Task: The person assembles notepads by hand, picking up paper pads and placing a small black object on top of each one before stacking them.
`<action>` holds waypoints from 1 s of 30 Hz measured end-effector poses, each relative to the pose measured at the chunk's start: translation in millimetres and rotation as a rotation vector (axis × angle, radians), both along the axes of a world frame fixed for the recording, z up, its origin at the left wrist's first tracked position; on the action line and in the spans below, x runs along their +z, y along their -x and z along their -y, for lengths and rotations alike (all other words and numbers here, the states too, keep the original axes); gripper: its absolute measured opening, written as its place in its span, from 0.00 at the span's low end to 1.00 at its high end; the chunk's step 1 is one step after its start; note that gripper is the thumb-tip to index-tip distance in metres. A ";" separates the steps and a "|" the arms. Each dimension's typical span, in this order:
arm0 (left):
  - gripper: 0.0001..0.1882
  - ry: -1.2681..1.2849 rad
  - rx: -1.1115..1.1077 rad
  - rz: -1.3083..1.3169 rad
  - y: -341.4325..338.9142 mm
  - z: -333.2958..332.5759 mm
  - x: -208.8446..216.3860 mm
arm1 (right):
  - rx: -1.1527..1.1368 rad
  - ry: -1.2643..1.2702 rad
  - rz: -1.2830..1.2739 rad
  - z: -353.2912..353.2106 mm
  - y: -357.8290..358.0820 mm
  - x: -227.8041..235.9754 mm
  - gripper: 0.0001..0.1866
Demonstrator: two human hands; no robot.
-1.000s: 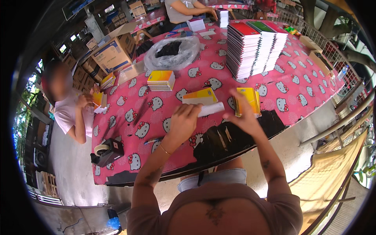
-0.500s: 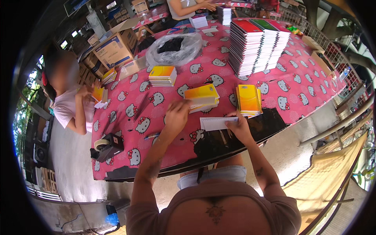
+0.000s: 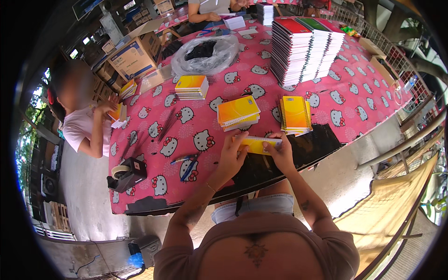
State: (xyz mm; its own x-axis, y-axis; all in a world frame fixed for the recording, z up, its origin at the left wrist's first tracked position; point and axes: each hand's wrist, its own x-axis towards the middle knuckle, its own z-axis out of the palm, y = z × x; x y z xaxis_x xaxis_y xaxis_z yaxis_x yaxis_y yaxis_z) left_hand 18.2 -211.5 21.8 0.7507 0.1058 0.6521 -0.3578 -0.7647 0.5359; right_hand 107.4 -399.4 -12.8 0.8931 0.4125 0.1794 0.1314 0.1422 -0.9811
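Note:
Between my two hands is a small notebook pad with a yellow cover (image 3: 256,145), held over the table's front edge. My left hand (image 3: 232,155) grips its left end, and my right hand (image 3: 282,152) pinches its right end. Just beyond them lies an uneven pile of yellow-covered pads (image 3: 237,111), with no spiral showing on it. To its right is a stack of yellow spiral notebooks (image 3: 296,113). Blue-handled pliers (image 3: 188,169) rest on the table left of my left hand.
A pink patterned cloth (image 3: 205,121) covers the table. On it stand a black tape dispenser (image 3: 128,175), black wire spirals (image 3: 167,125), a yellow notebook stack (image 3: 191,87), a plastic bag (image 3: 205,56) and tall spiral notebook stacks (image 3: 291,53). One person (image 3: 86,126) works at left, another (image 3: 210,11) across.
My left hand has left the pile of yellow pads and come to the pad in my right hand. White pages faced up before; a yellow cover shows now. The pliers have come into view.

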 end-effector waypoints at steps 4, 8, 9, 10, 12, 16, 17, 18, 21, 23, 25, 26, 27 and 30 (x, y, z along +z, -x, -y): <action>0.27 0.135 -0.088 -0.074 5.1 -0.3 11.9 | 0.000 -0.160 0.112 -7.1 1.0 2.4 0.22; 0.30 0.221 -0.092 -0.208 1.4 -10.4 -7.0 | 0.123 -0.057 0.073 -23.1 2.9 1.7 0.26; 0.31 0.193 -0.093 -0.165 -2.8 -12.0 -10.4 | 0.164 -0.062 0.003 -26.4 1.5 -3.0 0.28; 0.32 0.166 -0.093 -0.121 -7.2 -12.3 -14.1 | 0.167 -0.026 0.077 -27.7 -0.4 -7.2 0.30; 0.33 0.103 -0.066 -0.118 -5.7 -15.5 -22.1 | 0.142 -0.045 0.047 -30.9 -3.7 -6.6 0.27; 0.32 0.052 -0.012 -0.189 1.3 -15.4 -29.6 | 0.178 0.041 0.051 -33.8 -3.6 -7.5 0.17; 0.31 0.065 -0.003 -0.190 1.8 -14.1 -28.4 | 0.152 0.078 0.085 -29.5 -4.4 -4.5 0.15; 0.30 0.044 -0.005 -0.122 2.1 -16.2 -18.6 | 0.125 0.110 0.120 -20.7 -5.5 -0.4 0.14; 0.26 0.009 0.112 0.030 -3.4 -49.6 -1.4 | 0.107 0.122 0.131 3.8 -9.8 -4.9 0.12; 0.21 -0.115 0.445 0.011 -9.3 -134.0 -0.4 | 0.136 0.099 0.096 4.5 -10.8 -5.8 0.11; 0.17 -0.332 0.736 -0.066 -8.1 -210.9 1.5 | 0.201 0.074 0.060 -1.1 -6.4 -2.4 0.11; 0.15 -0.415 0.813 -0.113 -3.3 -236.5 -6.1 | 0.213 0.068 0.036 -6.0 -2.9 4.9 0.12; 0.13 -0.437 0.833 -0.221 -3.7 -246.8 -15.8 | 0.221 0.042 -0.001 -6.4 -2.8 5.3 0.13; 0.09 -0.526 0.856 -0.422 -2.7 -268.7 -34.6 | 0.250 -0.010 -0.041 -9.6 0.6 3.9 0.15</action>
State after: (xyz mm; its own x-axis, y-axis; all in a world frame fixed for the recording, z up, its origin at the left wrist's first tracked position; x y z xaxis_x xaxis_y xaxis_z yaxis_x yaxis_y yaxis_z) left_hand 20.9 57.1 -12.8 0.7351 0.4834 0.4753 0.5386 -0.8423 0.0236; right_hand 106.8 -389.8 -9.0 0.7700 0.6202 0.1501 0.0507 0.1750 -0.9833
